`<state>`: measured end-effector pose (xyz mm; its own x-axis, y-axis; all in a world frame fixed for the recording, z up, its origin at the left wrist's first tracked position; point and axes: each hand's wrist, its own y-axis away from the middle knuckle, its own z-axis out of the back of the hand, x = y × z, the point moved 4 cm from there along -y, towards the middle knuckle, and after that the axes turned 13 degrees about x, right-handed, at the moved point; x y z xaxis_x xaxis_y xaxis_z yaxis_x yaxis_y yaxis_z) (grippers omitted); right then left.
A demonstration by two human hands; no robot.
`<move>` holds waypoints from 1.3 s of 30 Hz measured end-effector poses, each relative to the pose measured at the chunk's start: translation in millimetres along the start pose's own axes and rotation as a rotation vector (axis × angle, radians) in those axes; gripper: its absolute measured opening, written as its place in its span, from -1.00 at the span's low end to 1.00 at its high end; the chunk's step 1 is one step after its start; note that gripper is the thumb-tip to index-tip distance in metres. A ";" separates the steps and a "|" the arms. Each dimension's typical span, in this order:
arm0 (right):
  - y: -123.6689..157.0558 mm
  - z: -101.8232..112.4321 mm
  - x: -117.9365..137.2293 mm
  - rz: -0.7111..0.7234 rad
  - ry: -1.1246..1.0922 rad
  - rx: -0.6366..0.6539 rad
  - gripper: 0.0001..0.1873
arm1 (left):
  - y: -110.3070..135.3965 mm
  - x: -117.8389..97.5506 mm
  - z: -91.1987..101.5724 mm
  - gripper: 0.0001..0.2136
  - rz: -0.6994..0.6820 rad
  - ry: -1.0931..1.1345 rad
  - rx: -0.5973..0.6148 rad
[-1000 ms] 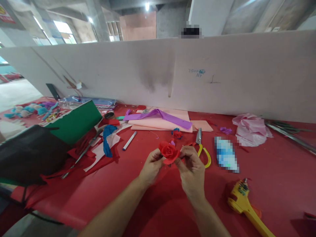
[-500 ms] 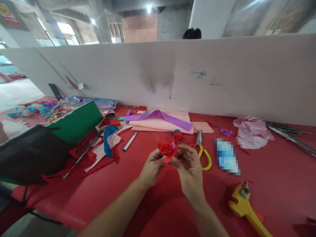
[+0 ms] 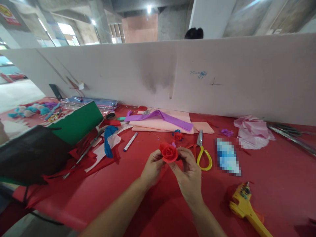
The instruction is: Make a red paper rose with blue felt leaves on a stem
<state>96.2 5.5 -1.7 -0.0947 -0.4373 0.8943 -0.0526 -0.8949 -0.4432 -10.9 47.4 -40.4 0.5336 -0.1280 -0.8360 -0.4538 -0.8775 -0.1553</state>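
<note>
A small red paper rose (image 3: 169, 152) is held above the red table (image 3: 271, 171) between both hands. My left hand (image 3: 151, 166) pinches its left side with thumb and fingers closed. From the right, my right hand (image 3: 189, 171) curls its fingers round the flower's edge. A second small red and blue flower (image 3: 177, 135) lies on the table just behind. Yellow-handled scissors (image 3: 202, 149) rest right of my right hand.
Pink and purple paper sheets (image 3: 163, 121) lie behind, a white pen (image 3: 130, 141) and red, white and blue scraps (image 3: 106, 148) to the left, green and black sheets (image 3: 49, 138) far left. A yellow glue gun (image 3: 245, 207) sits at the right. A pale partition (image 3: 172, 72) backs the table.
The rose has turned slightly in my fingers and its loose lower petal is now tucked in closer. My right fingers have shifted round its edge. The hands stay in the same spot.
</note>
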 end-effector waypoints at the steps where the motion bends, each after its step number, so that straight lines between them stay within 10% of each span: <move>1: 0.1 0.2 -0.3 -0.002 0.001 0.001 -0.82 | -0.3 -0.2 0.0 -0.84 0.000 -0.002 0.008; 39: 3.1 -9.7 -8.0 -0.166 -0.201 -0.131 -0.59 | 7.3 2.4 -4.5 -0.86 -0.093 -0.070 -0.188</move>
<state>87.1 7.0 -10.8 0.1244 -0.3066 0.9437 -0.1803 -0.9422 -0.2824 -9.8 38.6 -41.2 0.5134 -0.0154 -0.8580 -0.2602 -0.9556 -0.1385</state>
